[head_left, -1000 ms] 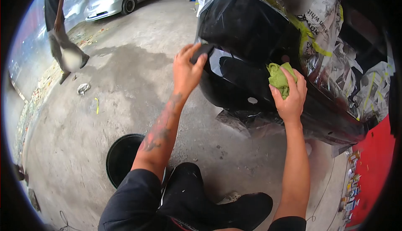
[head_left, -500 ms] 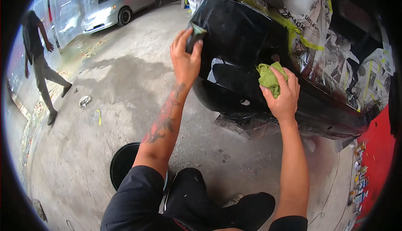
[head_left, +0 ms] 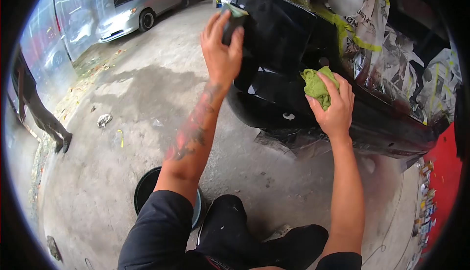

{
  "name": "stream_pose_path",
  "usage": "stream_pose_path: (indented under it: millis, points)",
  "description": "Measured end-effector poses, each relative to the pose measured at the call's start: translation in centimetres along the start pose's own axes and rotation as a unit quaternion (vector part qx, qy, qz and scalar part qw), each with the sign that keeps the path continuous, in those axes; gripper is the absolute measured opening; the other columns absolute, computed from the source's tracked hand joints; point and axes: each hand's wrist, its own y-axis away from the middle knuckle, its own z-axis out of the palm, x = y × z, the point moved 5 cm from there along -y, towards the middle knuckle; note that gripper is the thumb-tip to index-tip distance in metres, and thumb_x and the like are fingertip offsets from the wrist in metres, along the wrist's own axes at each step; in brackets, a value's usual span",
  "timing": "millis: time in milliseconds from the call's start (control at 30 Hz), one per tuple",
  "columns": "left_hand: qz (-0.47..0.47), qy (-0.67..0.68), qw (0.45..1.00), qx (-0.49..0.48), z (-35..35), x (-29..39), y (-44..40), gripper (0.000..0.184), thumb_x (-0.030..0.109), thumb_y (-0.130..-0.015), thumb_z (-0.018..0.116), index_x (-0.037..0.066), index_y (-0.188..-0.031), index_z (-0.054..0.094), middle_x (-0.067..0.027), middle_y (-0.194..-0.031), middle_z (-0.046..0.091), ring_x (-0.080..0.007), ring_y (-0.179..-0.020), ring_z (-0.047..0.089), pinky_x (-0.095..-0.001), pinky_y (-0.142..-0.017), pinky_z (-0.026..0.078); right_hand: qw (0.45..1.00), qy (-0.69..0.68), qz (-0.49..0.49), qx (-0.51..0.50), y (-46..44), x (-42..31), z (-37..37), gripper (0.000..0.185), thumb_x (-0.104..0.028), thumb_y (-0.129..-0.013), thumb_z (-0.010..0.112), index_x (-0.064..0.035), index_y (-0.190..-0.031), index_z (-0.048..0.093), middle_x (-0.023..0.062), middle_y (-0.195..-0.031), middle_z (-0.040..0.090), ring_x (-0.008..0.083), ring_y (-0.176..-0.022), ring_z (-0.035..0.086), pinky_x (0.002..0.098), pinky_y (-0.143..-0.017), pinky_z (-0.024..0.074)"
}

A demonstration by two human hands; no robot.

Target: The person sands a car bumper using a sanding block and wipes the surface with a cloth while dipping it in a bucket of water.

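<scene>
My left hand (head_left: 221,57) is closed around a dark sanding block (head_left: 233,26) with a pale greenish sheet folded over its end. The block lies at the upper left edge of a glossy black car bumper (head_left: 281,35). Bunched in the fingers of my right hand (head_left: 335,110) is a green cloth (head_left: 319,87), held against the bumper's lower middle. The underside of the cloth is hidden. Newspaper (head_left: 399,69) and yellow-green tape (head_left: 342,27) cover the bodywork around the black panel.
Near my left knee stands a dark bucket (head_left: 147,184), partly behind my arm. A person (head_left: 36,98) is at the far left. A silver car (head_left: 152,0) is parked behind plastic sheeting (head_left: 81,10). Small containers (head_left: 425,206) line the red surface (head_left: 448,172) at right.
My left hand has moved the sanding block upward along the bumper's edge. My right hand stays at nearly the same spot with the cloth. The person at left has shifted further left in view.
</scene>
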Motion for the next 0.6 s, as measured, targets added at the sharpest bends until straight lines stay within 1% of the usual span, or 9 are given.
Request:
stream_pose_path:
  millis: [67, 100, 200, 267, 333, 433, 533, 567, 600]
  points:
    - [0.026, -0.034, 0.999, -0.018, -0.4, 0.6, 3.1, 0.044, 0.015, -0.091, 0.08, 0.007, -0.134, 0.071, -0.0202, -0.139, 0.065, -0.0374, -0.133, 0.058, -0.0454, -0.113, 0.044, 1.0, -0.001, 0.005, 0.0, 0.0, 0.0, -0.1, 0.062, -0.027, -0.076, 0.089, -0.0179, -0.134, 0.07, 0.0119, -0.133, 0.061, 0.0349, -0.122, 0.058, 0.047, -0.103, 0.0448]
    - [0.015, -0.038, 0.999, -0.031, -0.6, 1.0, 3.3, 0.045, 0.015, -0.091, 0.08, 0.007, -0.134, 0.071, -0.0196, -0.138, 0.065, -0.0382, -0.133, 0.057, -0.0457, -0.113, 0.044, 1.0, -0.002, 0.007, 0.001, 0.0, 0.0, -0.2, 0.062, -0.027, -0.076, 0.089, -0.0179, -0.134, 0.07, 0.0119, -0.133, 0.061, 0.0348, -0.122, 0.058, 0.0469, -0.103, 0.0449]
    - [0.022, -0.021, 1.0, 0.005, 0.2, 1.3, 0.0, 0.043, 0.015, -0.091, 0.08, 0.005, -0.133, 0.071, -0.0198, -0.137, 0.066, -0.0377, -0.131, 0.058, -0.0451, -0.112, 0.044, 1.0, 0.004, 0.007, 0.005, 0.0, -0.1, -0.3, 0.061, -0.027, -0.076, 0.089, -0.0181, -0.134, 0.07, 0.0119, -0.132, 0.061, 0.0348, -0.122, 0.058, 0.0466, -0.103, 0.045]
    - [0.034, -0.004, 0.999, 0.026, 0.8, 2.4, -3.4, 0.039, 0.017, -0.093, 0.079, 0.003, -0.129, 0.071, -0.0194, -0.134, 0.067, -0.0357, -0.126, 0.061, -0.0432, -0.111, 0.044, 1.0, 0.004, 0.005, 0.005, 0.0, -0.1, -0.2, 0.061, -0.027, -0.076, 0.089, -0.0183, -0.134, 0.071, 0.0119, -0.132, 0.061, 0.0347, -0.122, 0.058, 0.0466, -0.103, 0.045]
    - [0.033, 0.009, 0.999, 0.038, 1.1, 2.2, -2.6, 0.041, 0.016, -0.092, 0.079, 0.004, -0.131, 0.07, -0.019, -0.133, 0.067, -0.0362, -0.126, 0.061, -0.0439, -0.111, 0.045, 1.0, 0.004, 0.002, 0.006, 0.0, 0.0, -0.2, 0.061, -0.028, -0.076, 0.088, -0.0188, -0.133, 0.071, 0.0119, -0.132, 0.061, 0.0347, -0.121, 0.058, 0.0467, -0.103, 0.0449]
    - [0.067, -0.045, 0.997, 0.003, 0.5, 3.2, 0.9, 0.044, 0.017, -0.092, 0.08, 0.005, -0.132, 0.068, -0.0191, -0.13, 0.066, -0.0368, -0.127, 0.059, -0.0447, -0.11, 0.045, 1.0, -0.002, 0.003, 0.009, 0.0, -0.1, -0.1, 0.06, -0.028, -0.076, 0.088, -0.0186, -0.133, 0.071, 0.0118, -0.132, 0.061, 0.0347, -0.121, 0.058, 0.0468, -0.103, 0.045]
    - [0.049, -0.001, 0.999, 0.014, 0.9, 2.2, -2.0, 0.041, 0.018, -0.092, 0.079, 0.005, -0.13, 0.068, -0.0199, -0.131, 0.065, -0.0372, -0.127, 0.059, -0.0451, -0.109, 0.045, 1.0, 0.002, 0.007, 0.005, 0.0, 0.1, -0.2, 0.06, -0.029, -0.077, 0.088, -0.018, -0.133, 0.071, 0.012, -0.132, 0.061, 0.0349, -0.121, 0.058, 0.0468, -0.103, 0.0451]
    - [0.017, 0.008, 0.999, 0.03, 1.2, 1.8, -3.4, 0.041, 0.019, -0.093, 0.078, 0.003, -0.129, 0.067, -0.0201, -0.13, 0.064, -0.0374, -0.124, 0.059, -0.0452, -0.109, 0.045, 1.0, 0.002, 0.009, 0.0, 0.0, 0.1, -0.2, 0.06, -0.029, -0.077, 0.088, -0.0178, -0.133, 0.071, 0.0121, -0.132, 0.061, 0.035, -0.121, 0.058, 0.0468, -0.103, 0.0451]
    - [0.008, 0.011, 0.999, 0.043, 1.4, 1.9, -3.2, 0.042, 0.02, -0.093, 0.078, 0.003, -0.13, 0.067, -0.0199, -0.13, 0.064, -0.0375, -0.124, 0.059, -0.0453, -0.109, 0.045, 1.0, 0.004, 0.005, 0.003, 0.0, 0.1, -0.2, 0.06, -0.029, -0.077, 0.088, -0.0177, -0.133, 0.071, 0.0121, -0.132, 0.061, 0.035, -0.121, 0.058, 0.0468, -0.103, 0.0451]
